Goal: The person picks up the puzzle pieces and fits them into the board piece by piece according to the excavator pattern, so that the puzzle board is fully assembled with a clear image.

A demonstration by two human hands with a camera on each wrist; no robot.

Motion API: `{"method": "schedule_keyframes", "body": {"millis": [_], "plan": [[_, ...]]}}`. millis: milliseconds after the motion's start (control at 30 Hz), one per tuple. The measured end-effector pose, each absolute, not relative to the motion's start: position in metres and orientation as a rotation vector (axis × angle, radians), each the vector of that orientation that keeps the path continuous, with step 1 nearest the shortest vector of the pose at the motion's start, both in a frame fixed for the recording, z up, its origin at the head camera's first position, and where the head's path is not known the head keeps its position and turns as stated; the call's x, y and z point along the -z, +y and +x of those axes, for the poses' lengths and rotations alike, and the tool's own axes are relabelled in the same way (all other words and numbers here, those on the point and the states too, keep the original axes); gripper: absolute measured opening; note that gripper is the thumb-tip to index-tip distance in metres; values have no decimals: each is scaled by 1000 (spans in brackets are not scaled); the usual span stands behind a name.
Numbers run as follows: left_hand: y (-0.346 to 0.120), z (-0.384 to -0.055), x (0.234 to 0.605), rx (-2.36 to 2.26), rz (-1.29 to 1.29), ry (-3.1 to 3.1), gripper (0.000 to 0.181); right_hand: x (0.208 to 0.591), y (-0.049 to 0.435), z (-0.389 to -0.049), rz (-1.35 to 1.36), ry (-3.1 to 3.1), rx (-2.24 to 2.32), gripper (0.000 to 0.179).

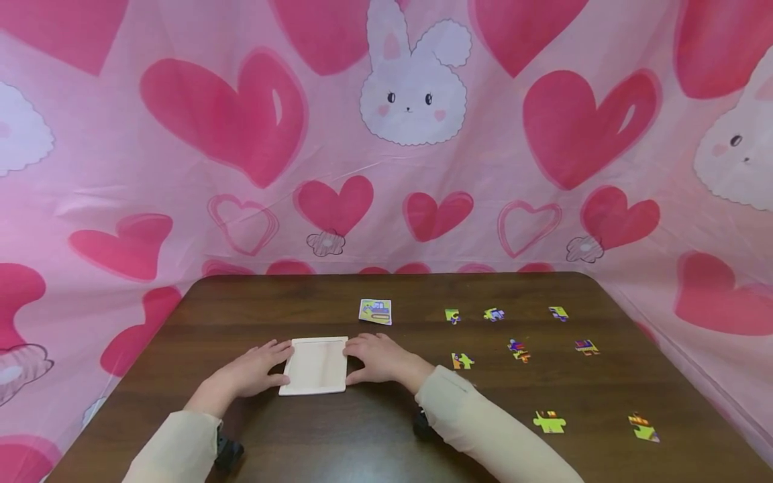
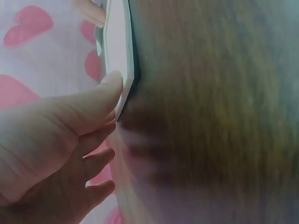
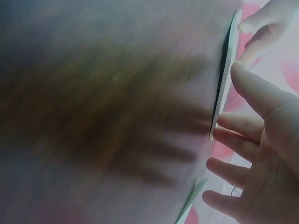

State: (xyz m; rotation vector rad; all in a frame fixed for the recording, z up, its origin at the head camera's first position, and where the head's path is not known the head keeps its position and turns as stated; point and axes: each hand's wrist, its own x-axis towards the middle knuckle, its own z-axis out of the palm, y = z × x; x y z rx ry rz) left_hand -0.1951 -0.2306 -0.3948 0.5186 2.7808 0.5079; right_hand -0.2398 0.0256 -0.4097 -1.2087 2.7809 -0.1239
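I have the left hand (image 1: 256, 369) on the left side of a pale wooden tray (image 1: 317, 365), thumb near its near corner and fingers toward the far one, holding the edge between them. The right hand (image 1: 379, 359) holds the opposite edge the same way, with its remaining fingers spread apart in my right wrist view. The tray sits between the two hands, left of centre on the dark wooden table (image 1: 314, 443); I cannot tell whether all of it lies flat.

Just beyond the tray, slightly to the right, I see a picture card (image 1: 375, 311) showing a purple digger on yellow-green. Well to the right of the right hand, eight puzzle pieces lie apart from one another. Two of them, a mostly green piece (image 1: 549, 422) and a green-and-orange piece (image 1: 643, 429), are nearest me. Pale sleeves (image 1: 483, 422) cover both forearms, and behind the table hangs a pink cloth (image 1: 417, 168) printed with hearts and white rabbits.
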Motion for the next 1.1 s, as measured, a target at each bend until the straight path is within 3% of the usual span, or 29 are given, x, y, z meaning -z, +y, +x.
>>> {"method": "schedule_keyframes", "body": {"millis": [400,1100], "plan": [[-195,-193,401,-474,596,2711,85,409,64,-236,-1196,2812,162,48],[-118,-195,409,-409,779,2718,90,401,146,-221,-1101,2783,271,52]]}}
